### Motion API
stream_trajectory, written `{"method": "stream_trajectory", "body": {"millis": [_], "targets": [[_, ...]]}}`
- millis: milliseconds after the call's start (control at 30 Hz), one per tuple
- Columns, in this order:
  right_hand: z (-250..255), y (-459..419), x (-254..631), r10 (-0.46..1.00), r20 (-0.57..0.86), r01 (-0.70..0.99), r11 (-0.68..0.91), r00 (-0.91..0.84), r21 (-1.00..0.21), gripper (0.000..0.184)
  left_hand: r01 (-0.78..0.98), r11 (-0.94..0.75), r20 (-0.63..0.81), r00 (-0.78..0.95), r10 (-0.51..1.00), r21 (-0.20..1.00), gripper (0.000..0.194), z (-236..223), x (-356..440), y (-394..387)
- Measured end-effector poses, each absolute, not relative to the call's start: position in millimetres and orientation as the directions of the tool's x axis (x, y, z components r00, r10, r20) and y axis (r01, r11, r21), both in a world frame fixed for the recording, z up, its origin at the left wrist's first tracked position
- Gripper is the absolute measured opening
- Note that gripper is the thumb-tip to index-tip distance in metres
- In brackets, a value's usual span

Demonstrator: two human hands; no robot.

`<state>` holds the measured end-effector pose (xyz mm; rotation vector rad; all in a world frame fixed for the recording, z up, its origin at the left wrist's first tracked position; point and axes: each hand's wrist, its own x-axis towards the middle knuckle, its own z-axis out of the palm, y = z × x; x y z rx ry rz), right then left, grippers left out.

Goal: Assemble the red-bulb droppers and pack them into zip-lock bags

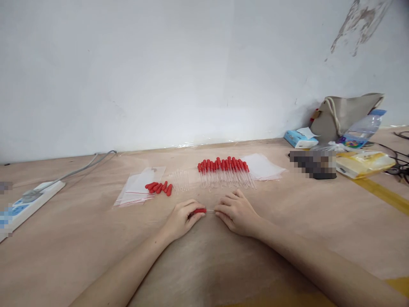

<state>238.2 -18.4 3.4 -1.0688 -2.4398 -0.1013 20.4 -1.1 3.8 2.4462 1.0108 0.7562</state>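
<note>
Between the fingers of my left hand (182, 218) is a red rubber bulb (200, 210), its open end facing right. My right hand (238, 214) pinches a thin clear glass tube (210, 211), which meets the bulb's end; how deep it sits inside I cannot tell. Beyond my left hand lie several loose red bulbs (159, 187) and a row of bare clear tubes (180, 180). Further right, a row of droppers (225, 170) with red bulbs lies side by side, bulbs toward the wall.
Clear zip bags (136, 189) lie at left, and more bags (263, 166) at right. A power strip (35, 204) with a grey cable is far left. Tissue packs (300, 138), a grey bag (347, 117), a plastic bottle (364, 130) and a dark blurred object (313, 164) occupy the right.
</note>
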Motion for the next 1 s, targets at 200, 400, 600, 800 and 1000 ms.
{"method": "stream_trajectory", "body": {"millis": [200,400,600,800,1000], "targets": [[13,2,249,0.921,0.342,0.804,0.342,-0.185,-0.486,0.020,0.609,-0.546,0.302,0.462,0.834,0.575,0.025,-3,11,6],[25,54,230,0.947,0.269,0.820,0.008,0.179,-0.573,0.029,0.581,-0.608,0.310,0.534,0.787,0.542,0.018,2,15,4],[16,87,212,0.931,0.232,0.851,-0.132,0.283,-0.509,0.029,0.579,-0.609,0.304,0.541,0.784,0.542,0.017,1,13,4],[4,85,217,0.914,0.318,0.860,-0.061,0.252,-0.507,0.032,0.573,-0.613,0.300,0.549,0.780,0.544,0.017,-1,14,4],[9,64,202,0.891,0.450,0.900,0.145,0.061,-0.410,0.022,0.734,-0.537,0.450,0.346,0.823,0.417,0.019,5,3,14]]}}
